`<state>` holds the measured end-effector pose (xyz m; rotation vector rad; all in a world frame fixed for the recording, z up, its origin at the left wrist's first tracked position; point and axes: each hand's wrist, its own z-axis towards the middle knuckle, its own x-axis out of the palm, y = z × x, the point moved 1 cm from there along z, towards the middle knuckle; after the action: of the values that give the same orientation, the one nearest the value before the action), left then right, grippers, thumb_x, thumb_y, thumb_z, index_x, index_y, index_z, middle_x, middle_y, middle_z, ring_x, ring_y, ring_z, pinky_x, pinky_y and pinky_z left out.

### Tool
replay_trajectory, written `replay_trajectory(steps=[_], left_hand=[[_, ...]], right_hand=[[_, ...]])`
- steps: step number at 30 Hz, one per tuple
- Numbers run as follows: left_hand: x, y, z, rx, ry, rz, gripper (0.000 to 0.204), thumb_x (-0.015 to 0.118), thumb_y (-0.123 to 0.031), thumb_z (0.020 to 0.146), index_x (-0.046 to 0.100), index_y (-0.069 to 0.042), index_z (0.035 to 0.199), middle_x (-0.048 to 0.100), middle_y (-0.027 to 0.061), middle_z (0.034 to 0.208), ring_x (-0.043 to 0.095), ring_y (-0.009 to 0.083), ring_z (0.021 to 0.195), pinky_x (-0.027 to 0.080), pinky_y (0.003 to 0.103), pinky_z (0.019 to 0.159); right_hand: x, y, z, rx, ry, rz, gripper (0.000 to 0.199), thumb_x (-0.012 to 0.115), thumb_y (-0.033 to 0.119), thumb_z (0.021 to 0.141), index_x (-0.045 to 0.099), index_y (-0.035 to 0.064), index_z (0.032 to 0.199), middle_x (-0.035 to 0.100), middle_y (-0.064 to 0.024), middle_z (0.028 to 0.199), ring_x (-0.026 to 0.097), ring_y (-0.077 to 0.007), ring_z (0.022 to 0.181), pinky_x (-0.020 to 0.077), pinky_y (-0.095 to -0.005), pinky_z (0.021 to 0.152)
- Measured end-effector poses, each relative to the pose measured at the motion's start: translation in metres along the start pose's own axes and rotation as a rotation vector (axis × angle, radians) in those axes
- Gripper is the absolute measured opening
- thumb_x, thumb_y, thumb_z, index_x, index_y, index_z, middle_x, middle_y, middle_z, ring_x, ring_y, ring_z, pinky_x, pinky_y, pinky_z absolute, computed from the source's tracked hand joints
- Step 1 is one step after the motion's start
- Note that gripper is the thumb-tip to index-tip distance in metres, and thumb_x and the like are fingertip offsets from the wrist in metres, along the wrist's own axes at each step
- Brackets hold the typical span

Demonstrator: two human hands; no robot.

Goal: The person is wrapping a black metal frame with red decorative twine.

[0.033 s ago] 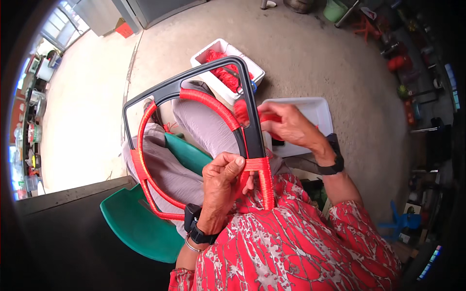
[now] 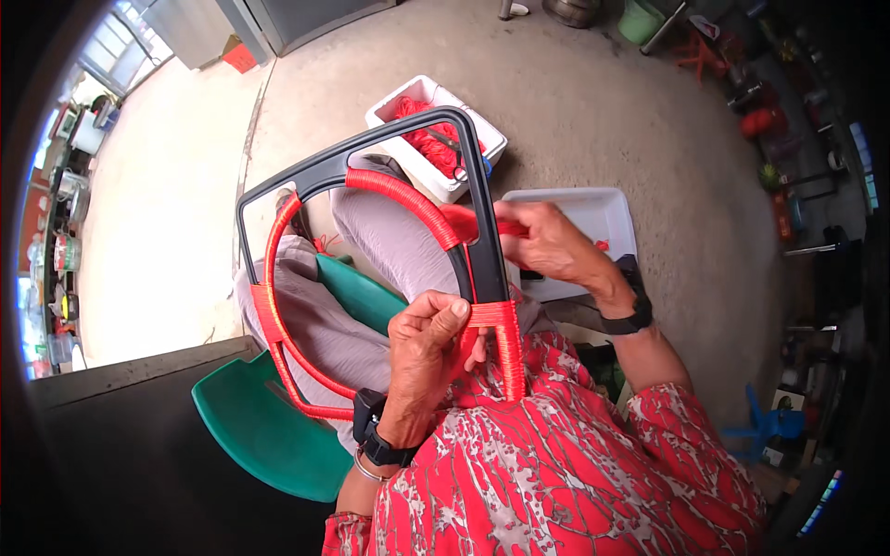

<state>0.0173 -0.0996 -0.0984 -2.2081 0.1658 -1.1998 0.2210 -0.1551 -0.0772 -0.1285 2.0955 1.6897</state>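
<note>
Behind the frame [image 2: 371, 157] both hands grip, a white box [image 2: 394, 107] holds red cord [image 2: 428, 141].

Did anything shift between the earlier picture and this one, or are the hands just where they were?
Nothing visibly changed. The left hand grips the black frame where the red cord wrapping is, and the right hand pinches a red strand beside the frame, exactly as before. The white tray and the white box of red cord lie as they did.
</note>
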Motion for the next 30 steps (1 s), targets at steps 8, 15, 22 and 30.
replay_trajectory(steps=[8, 15, 22, 30], left_hand=[[0.000, 0.000, 0.004, -0.054, 0.008, -0.074, 0.015, 0.061, -0.010, 0.091, 0.058, 0.005, 0.094, 0.066, 0.0165, 0.078, 0.061, 0.0190, 0.051, 0.046, 0.025, 0.041], [-0.005, 0.005, 0.010, -0.104, -0.031, -0.095, 0.016, 0.061, -0.010, 0.091, 0.058, 0.005, 0.094, 0.065, 0.0168, 0.077, 0.061, 0.0196, 0.051, 0.046, 0.025, 0.041], [-0.001, 0.002, 0.007, -0.071, -0.061, -0.059, 0.016, 0.060, -0.011, 0.092, 0.056, 0.004, 0.091, 0.065, 0.0169, 0.076, 0.061, 0.0190, 0.050, 0.046, 0.026, 0.040], [-0.005, 0.012, 0.012, -0.071, -0.128, 0.004, 0.012, 0.058, -0.008, 0.093, 0.056, 0.003, 0.090, 0.065, 0.0153, 0.075, 0.060, 0.0177, 0.049, 0.044, 0.025, 0.039]], right_hand=[[0.019, 0.003, 0.007, 0.096, 0.289, 0.087, 0.038, 0.072, 0.011, 0.082, 0.058, -0.0010, 0.116, 0.068, -0.0061, 0.100, 0.062, -0.0096, 0.091, 0.0505, -0.0256, 0.084], [0.043, -0.035, 0.006, 0.015, 0.135, 0.574, 0.021, 0.069, 0.008, 0.085, 0.064, 0.0030, 0.104, 0.069, -0.0013, 0.092, 0.063, -0.0075, 0.080, 0.0521, -0.0227, 0.076], [0.009, -0.040, -0.002, 0.086, -0.472, 0.512, 0.039, 0.062, 0.030, 0.093, 0.061, -0.0012, 0.116, 0.065, 0.0010, 0.089, 0.055, -0.0045, 0.076, 0.0467, -0.0222, 0.066], [0.028, 0.066, 0.025, -0.669, -0.242, -0.532, 0.020, 0.065, 0.011, 0.075, 0.068, 0.0087, 0.095, 0.062, -0.0032, 0.084, 0.057, -0.0200, 0.088, 0.0366, -0.0374, 0.087]])
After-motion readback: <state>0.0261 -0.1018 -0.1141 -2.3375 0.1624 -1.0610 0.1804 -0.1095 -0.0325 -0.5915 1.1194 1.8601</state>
